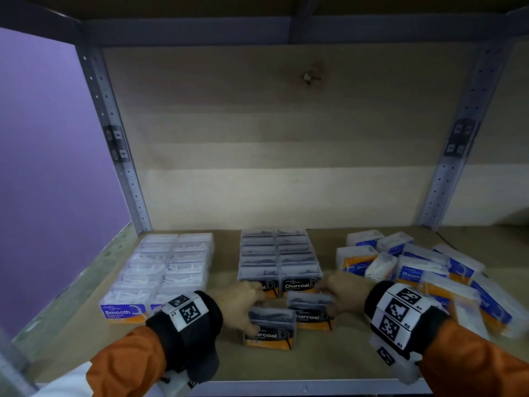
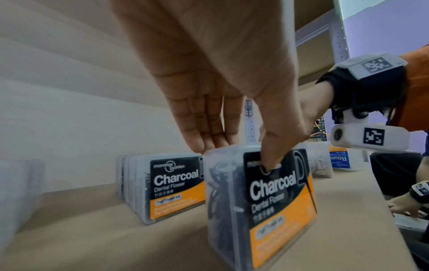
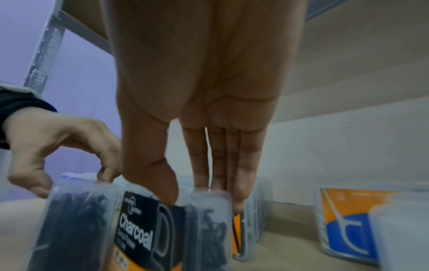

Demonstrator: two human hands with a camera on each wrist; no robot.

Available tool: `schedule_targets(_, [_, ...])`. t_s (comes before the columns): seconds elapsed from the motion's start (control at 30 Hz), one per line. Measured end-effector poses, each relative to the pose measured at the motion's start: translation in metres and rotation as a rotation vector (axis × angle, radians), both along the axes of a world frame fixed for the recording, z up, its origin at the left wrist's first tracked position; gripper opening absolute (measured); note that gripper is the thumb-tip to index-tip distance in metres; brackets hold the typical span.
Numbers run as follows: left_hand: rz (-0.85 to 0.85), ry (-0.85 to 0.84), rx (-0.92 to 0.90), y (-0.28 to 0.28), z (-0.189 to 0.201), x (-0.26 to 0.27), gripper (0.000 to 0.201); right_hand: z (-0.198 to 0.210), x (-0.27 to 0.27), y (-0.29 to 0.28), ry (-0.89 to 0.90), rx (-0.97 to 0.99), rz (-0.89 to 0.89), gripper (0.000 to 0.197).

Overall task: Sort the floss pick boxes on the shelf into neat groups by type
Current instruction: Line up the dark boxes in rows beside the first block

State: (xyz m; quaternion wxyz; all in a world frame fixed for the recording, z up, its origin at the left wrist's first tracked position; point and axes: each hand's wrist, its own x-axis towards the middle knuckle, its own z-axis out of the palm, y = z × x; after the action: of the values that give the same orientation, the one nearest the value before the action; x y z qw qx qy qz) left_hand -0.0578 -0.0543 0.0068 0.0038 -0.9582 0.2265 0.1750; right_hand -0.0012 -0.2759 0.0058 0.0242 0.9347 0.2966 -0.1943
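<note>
Pinching one "Charcoal Dental Flosser" box (image 2: 262, 205) from above, left hand (image 1: 243, 305), thumb on its black-and-orange label, fingers (image 2: 204, 132) behind, near the shelf (image 1: 329, 365) front edge. Gripping a second Charcoal box (image 1: 310, 310) the same way, right hand (image 1: 340, 293), just behind the first. Directly behind both, two neat rows of Charcoal boxes (image 1: 279, 253) running to the back edge. Toward the left edge, tidy rows of "Smooth" boxes (image 1: 160, 270), blue and orange. Toward the right edge, a loose jumble of "Round" boxes (image 1: 415, 267).
</note>
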Motion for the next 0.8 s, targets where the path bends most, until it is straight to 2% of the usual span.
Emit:
schedule_targets(0.27, [0.046, -0.073, 0.035, 0.011, -0.001, 0.010, 0.049, -0.002, 0.003, -0.001, -0.054, -0.050, 0.005, 0.048])
schedule_targets(0.8, [0.127, -0.180, 0.002, 0.022, -0.010, 0.028, 0.048, -0.007, 0.012, 0.006, -0.154, 0.056, 0.019, 0.054])
